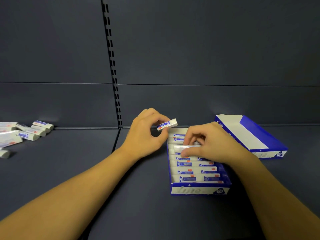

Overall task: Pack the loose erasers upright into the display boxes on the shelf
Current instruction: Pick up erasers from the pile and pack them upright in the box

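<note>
A blue and white display box (199, 189) sits on the dark shelf, holding rows of white erasers with blue sleeves. My left hand (145, 134) hovers at the box's far left corner and pinches one wrapped eraser (167, 125) between thumb and fingers. Over the middle rows, my right hand (213, 144) has its fingers curled round a white eraser (180, 147) lying across the row. A pile of loose erasers (26, 134) lies at the far left of the shelf.
A second blue and white display box (270, 149), with nothing visible inside, stands tilted behind and to the right of the first. The dark shelf back panel with a slotted upright (114, 75) rises behind.
</note>
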A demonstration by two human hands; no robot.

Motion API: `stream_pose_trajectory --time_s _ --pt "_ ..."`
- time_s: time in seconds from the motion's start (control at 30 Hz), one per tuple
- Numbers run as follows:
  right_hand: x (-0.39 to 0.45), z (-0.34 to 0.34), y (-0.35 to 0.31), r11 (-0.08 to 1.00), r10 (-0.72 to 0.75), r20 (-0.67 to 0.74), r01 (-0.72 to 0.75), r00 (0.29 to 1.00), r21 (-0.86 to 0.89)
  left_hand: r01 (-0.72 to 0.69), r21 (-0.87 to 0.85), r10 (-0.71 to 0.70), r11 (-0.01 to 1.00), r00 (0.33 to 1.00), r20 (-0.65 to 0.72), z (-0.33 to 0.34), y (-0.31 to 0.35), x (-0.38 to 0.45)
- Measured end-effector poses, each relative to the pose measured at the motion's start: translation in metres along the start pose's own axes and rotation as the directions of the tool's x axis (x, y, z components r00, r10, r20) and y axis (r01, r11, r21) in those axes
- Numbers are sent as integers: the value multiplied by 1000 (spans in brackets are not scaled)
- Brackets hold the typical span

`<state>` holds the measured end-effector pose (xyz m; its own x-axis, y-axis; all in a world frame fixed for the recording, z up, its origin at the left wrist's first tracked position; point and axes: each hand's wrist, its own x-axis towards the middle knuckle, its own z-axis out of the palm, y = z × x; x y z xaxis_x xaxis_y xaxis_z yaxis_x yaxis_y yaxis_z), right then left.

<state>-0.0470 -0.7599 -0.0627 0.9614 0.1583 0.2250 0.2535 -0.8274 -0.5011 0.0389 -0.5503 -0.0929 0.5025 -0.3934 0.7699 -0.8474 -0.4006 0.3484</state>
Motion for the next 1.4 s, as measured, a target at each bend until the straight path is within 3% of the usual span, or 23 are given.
stream_pose_trajectory --time_s 0.13,0.43,0.6,0.73,0.93,1.2,1.4 --pt "0 -1 -3 995 -26 36 29 999 -93 1 1 -1 1000 1000 -5 1 0 0" --pt "5 5 -4 985 -139 -103 127 985 -114 -5 -6 5 1000 1000 -17 1 -1 0" --pt "6 7 -1 992 -95 -26 92 995 -85 0 -5 0 1000 1000 -12 0 -1 0" --pt "8 9 2 996 -49 -40 46 998 -74 -2 -3 2 1000 1000 -6 0 -1 0" --pt "7 8 0 983 -121 -73 109 990 -148 -1 9 1 1000 1000 -3 1 -1 0" --pt "5 4 -1 961 -82 44 90 996 -262 -4 16 4 1000 1000 0 2 -1 0" --pt "6 7 -3 964 -95 -3 91 995 -248 -5 21 5 1000 1000 9 2 -2 0"
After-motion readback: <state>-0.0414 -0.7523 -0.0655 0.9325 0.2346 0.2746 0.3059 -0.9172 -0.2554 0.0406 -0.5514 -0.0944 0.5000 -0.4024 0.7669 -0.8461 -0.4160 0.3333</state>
